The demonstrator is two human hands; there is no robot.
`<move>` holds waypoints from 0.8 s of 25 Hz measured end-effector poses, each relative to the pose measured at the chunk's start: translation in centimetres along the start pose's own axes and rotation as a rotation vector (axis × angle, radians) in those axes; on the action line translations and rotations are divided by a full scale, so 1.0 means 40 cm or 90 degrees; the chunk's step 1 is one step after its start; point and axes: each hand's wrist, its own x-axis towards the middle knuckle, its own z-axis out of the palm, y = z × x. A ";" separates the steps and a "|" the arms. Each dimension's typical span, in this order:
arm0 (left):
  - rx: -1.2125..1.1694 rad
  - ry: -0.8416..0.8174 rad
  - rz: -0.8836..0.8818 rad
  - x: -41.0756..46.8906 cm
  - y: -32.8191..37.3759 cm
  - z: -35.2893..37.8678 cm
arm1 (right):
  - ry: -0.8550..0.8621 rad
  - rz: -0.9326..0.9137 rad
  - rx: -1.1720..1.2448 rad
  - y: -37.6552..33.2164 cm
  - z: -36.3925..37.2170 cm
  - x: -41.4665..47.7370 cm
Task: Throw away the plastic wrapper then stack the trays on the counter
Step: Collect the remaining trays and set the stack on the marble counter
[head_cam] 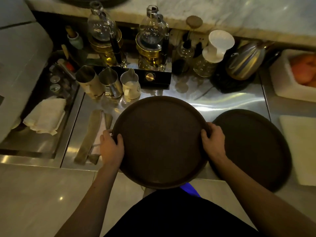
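A round dark brown tray (160,142) is held above the front edge of the steel counter (222,98). My left hand (111,147) grips its left rim and my right hand (213,141) grips its right rim, thumbs on top. A second round dark brown tray (253,147) lies flat on the counter just to the right, partly behind my right hand and overhanging the counter's front edge. I see no plastic wrapper.
Three metal pitchers (109,82) stand behind the held tray. Two siphon coffee brewers (153,41), jars and a steel kettle (244,62) line the back. Folded cloths (46,115) lie at left, a brown cloth strip (90,137) beside my left hand, a white board (301,147) at right.
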 end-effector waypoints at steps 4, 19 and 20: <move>-0.057 -0.034 0.056 -0.023 0.042 0.020 | 0.062 0.031 0.016 0.038 -0.067 -0.057; -0.073 -0.066 0.215 -0.389 0.333 0.287 | 0.202 0.047 0.045 0.440 -0.467 -0.126; -0.071 -0.074 0.221 -0.420 0.349 0.315 | 0.208 0.044 0.050 0.478 -0.498 -0.128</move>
